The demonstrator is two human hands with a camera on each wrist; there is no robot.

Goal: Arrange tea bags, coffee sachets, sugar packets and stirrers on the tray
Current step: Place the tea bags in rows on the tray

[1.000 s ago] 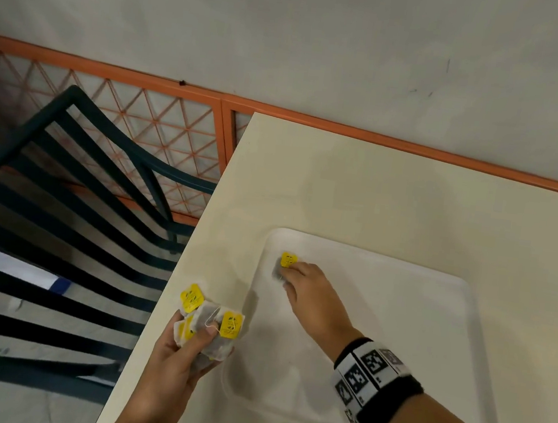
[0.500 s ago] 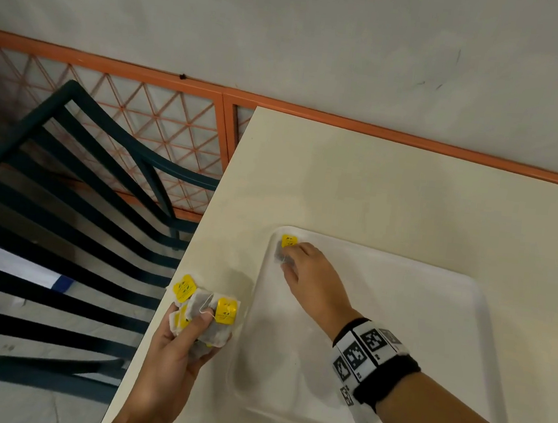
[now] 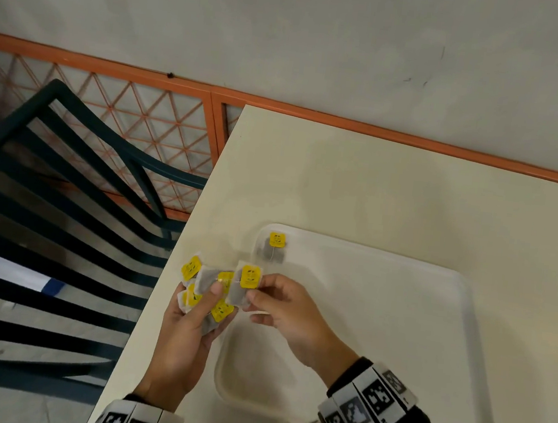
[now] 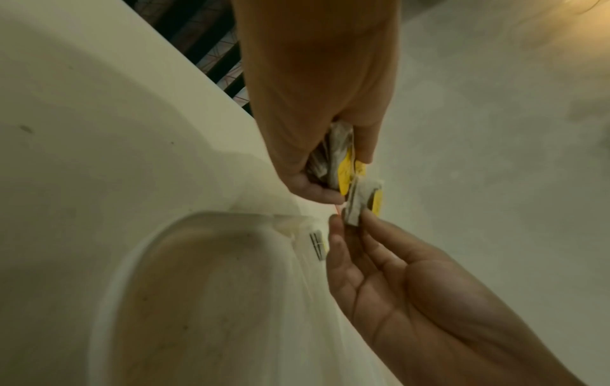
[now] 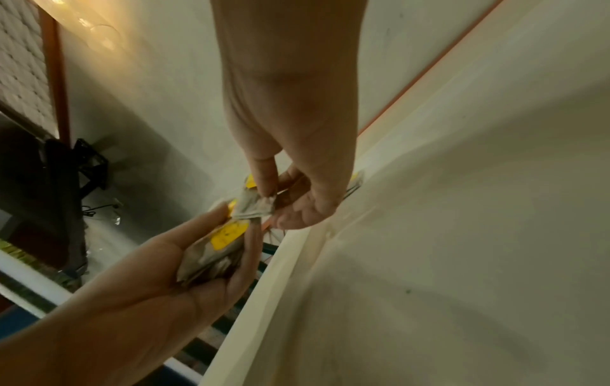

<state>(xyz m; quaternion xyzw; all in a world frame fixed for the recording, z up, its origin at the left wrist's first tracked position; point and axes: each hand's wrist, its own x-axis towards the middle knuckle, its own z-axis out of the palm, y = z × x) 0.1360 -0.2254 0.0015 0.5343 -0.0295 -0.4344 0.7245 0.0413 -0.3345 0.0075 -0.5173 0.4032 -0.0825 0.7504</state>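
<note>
One tea bag (image 3: 273, 249) with a yellow tag lies flat in the far left corner of the white tray (image 3: 401, 279). Just left of the tray, my left hand (image 3: 190, 319) grips a bunch of tea bags (image 3: 205, 289) with yellow tags, thumb pressed on top. My right hand (image 3: 281, 309) pinches one tea bag (image 3: 244, 285) at the right edge of that bunch, between thumb and fingertips. In the left wrist view the pinched tea bag (image 4: 358, 206) sits between both hands. In the right wrist view the bunch (image 5: 217, 250) lies in the left palm.
The tray rests on a cream table (image 3: 376, 187) set against a wall with an orange rail (image 3: 349, 120). A dark green slatted chair (image 3: 63, 223) stands off the table's left edge. No sachets, sugar packets or stirrers are in view.
My right hand let go of the tea bag in the tray's far left corner, drew back to the left hand, and now pinches another tea bag from the bunch.
</note>
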